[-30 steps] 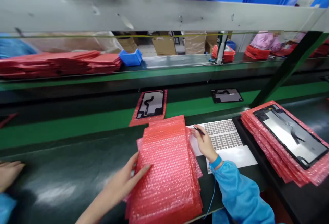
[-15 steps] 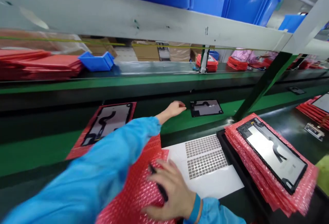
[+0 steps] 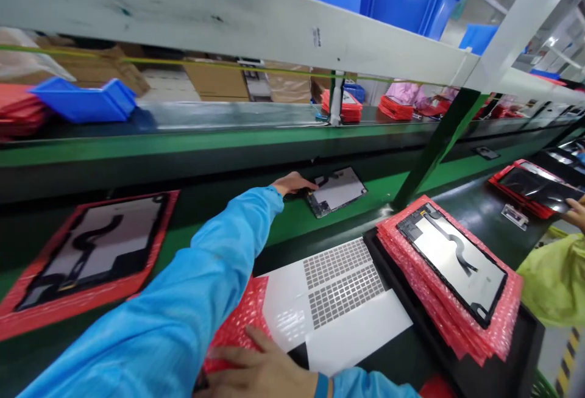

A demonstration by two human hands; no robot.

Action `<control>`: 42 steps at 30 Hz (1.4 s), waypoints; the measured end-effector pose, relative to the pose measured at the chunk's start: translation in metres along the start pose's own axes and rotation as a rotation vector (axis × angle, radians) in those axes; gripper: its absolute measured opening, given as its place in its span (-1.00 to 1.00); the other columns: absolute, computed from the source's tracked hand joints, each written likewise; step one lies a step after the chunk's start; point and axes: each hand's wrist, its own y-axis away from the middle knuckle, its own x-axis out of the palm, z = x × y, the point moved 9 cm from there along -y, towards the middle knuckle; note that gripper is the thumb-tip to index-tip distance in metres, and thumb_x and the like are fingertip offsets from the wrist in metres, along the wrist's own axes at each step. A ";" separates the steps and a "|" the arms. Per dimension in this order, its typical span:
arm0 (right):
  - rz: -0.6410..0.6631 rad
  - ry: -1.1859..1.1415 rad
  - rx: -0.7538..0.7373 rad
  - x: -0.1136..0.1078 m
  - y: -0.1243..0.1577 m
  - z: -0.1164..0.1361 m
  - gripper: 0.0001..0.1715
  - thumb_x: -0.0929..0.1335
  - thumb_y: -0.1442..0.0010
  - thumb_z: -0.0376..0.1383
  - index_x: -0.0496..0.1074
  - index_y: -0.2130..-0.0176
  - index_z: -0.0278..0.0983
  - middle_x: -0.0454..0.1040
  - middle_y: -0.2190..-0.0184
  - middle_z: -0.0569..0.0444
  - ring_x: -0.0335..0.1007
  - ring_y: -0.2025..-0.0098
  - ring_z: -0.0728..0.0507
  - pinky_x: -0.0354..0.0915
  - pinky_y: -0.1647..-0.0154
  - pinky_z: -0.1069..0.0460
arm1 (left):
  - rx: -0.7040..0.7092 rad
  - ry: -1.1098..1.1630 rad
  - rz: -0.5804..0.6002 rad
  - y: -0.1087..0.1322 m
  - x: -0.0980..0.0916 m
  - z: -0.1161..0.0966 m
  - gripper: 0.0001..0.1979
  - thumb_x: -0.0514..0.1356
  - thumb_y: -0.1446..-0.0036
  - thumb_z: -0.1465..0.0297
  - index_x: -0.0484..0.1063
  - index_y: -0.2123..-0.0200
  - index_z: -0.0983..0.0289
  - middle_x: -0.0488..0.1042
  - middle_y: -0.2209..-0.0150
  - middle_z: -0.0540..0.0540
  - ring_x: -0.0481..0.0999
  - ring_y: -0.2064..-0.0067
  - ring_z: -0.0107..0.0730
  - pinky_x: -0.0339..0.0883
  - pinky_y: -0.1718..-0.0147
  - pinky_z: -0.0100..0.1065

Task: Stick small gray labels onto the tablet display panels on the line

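My left hand (image 3: 296, 184) stretches far forward and pinches the left edge of a flat display panel (image 3: 342, 189) on the green belt. The panel shows a pale back, black edges and a dark ribbon cable; it lies skewed. Low in the picture, my right hand (image 3: 260, 373) rests on a red bubble-wrap sheet (image 3: 237, 325), fingers stretched over it. Something dark shows by its fingertips, too covered to name. Beside it lie white sheets (image 3: 359, 331) with grids of small grey squares (image 3: 345, 291).
At left, another panel (image 3: 132, 233) lies on red wrap. A black tray (image 3: 525, 325) at right bears stacked bubble-wrap pouches (image 3: 425, 288) topped by a panel (image 3: 457, 258). A co-worker's yellow-green sleeve (image 3: 555, 276) is at far right. A slanted post (image 3: 441, 148) and a shelf beam (image 3: 274, 26) stand close.
My left hand has gone from beside the display panel to gripping its edge, and the panel has turned. My right hand has moved down and left. The view has swung right.
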 end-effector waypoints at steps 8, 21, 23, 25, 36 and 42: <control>-0.271 -0.269 0.086 -0.018 0.014 -0.016 -0.08 0.48 -0.11 0.26 0.47 -0.25 -0.21 0.69 -0.04 -0.09 0.33 -0.43 -0.36 -0.22 -0.59 -0.34 | -0.106 0.427 -0.024 0.109 -0.073 0.008 -0.43 0.35 -0.31 0.40 0.34 -0.33 0.29 0.59 0.05 0.17 0.64 0.17 -0.30 0.62 0.19 -0.24; -0.990 -0.666 0.484 -0.134 0.070 -0.083 -0.33 0.44 -0.30 0.20 0.53 -0.11 -0.23 0.72 0.19 -0.16 0.72 0.08 -0.43 0.54 -0.05 -0.40 | -0.254 0.605 -0.203 0.477 -0.081 0.121 -0.23 0.48 -0.12 0.21 0.28 -0.35 -0.10 0.56 -0.15 0.13 0.66 0.12 -0.13 0.65 0.26 -0.24; -1.017 -0.617 0.645 -0.139 0.080 -0.101 -0.55 0.48 -0.34 0.02 0.55 -0.03 -0.24 0.71 0.36 -0.02 0.72 0.26 -0.29 0.60 0.12 -0.23 | -0.290 0.545 -0.187 0.496 -0.059 0.138 -0.31 0.45 -0.16 0.14 0.32 -0.31 -0.09 0.55 -0.15 0.14 0.66 0.10 -0.12 0.65 0.24 -0.23; -0.970 -0.612 0.719 -0.141 0.084 -0.113 -0.60 0.45 -0.37 0.00 0.57 0.02 -0.26 0.63 0.49 0.10 0.62 0.48 -0.16 0.55 0.38 -0.06 | -0.302 0.439 -0.171 0.506 -0.051 0.150 -0.33 0.40 -0.19 0.06 0.32 -0.32 -0.03 0.59 -0.05 0.16 0.67 0.10 -0.11 0.64 0.18 -0.22; -0.508 -0.625 0.848 -0.119 0.101 -0.145 -0.52 0.44 -0.37 0.10 0.42 0.05 -0.24 0.63 0.37 0.07 0.62 0.47 -0.10 0.51 0.57 0.08 | 0.356 -0.464 -0.064 0.451 -0.051 0.041 -0.53 0.20 -0.39 0.16 0.40 -0.32 0.07 0.65 0.04 0.15 0.67 0.11 -0.08 0.57 0.14 -0.15; -0.458 -0.636 0.917 -0.117 0.117 -0.126 -0.56 0.47 -0.36 0.07 0.46 0.12 -0.25 0.64 0.42 0.05 0.62 0.52 -0.11 0.52 0.58 0.06 | 0.696 -0.748 0.308 0.413 0.069 0.009 -0.39 0.26 -0.34 0.06 0.49 -0.21 0.45 0.53 -0.19 0.48 0.48 -0.27 0.25 0.33 -0.24 0.10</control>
